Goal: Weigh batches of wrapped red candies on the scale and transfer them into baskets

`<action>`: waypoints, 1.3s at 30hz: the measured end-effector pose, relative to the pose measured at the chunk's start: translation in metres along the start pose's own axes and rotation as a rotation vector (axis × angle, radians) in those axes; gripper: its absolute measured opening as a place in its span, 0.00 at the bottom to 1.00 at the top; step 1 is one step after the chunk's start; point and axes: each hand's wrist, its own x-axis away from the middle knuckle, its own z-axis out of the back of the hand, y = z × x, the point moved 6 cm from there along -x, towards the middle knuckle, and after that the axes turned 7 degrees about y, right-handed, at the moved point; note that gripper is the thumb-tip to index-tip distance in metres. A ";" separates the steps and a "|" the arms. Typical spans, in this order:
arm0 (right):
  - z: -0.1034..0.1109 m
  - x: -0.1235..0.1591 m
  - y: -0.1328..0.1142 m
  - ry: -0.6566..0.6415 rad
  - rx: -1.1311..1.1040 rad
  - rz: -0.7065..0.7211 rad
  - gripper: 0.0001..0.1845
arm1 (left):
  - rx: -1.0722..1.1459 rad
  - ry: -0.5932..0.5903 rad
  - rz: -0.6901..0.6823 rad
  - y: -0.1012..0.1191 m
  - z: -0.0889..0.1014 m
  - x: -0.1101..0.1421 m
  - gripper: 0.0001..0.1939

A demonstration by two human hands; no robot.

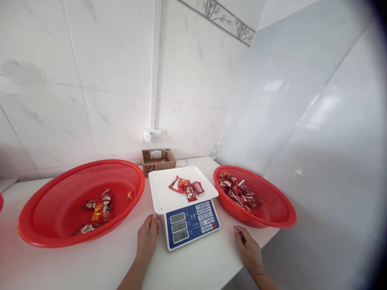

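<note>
You seemed partway along: red packets (190, 192) lay on the scale (193, 223), a few more sat in the left basket (54, 201), and a bigger pile awaited in the right basket (278, 205). Your left hand (147, 235) and right hand (250, 249) flanked the scale, fingers curled; I couldn't tell whether they gripped anything.

- White wall socket (152, 136) on marble-veined tiles (111, 60)
- Above the socket: white trunking (154, 60)
- Upper right of it: bamboo-patterned border tiles (217, 15)
- Below it: white desk (205, 264)

A white scale (193, 219) with a blue keypad panel (194, 230) sits at six o'clock in view, red packets (190, 192) clustered on its pan (161, 189) at the panel's twelve o'clock.
</note>
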 end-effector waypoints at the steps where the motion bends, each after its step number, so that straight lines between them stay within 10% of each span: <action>1: 0.000 0.000 -0.001 0.002 -0.006 -0.002 0.22 | -0.003 -0.005 -0.010 0.000 0.000 0.000 0.23; 14: 0.000 0.001 -0.001 -0.022 0.001 -0.016 0.22 | -0.028 0.029 -0.029 0.004 0.003 0.004 0.25; 39: 0.010 0.011 -0.008 -0.090 -0.133 0.414 0.17 | -0.308 0.207 -0.088 0.028 -0.010 0.021 0.24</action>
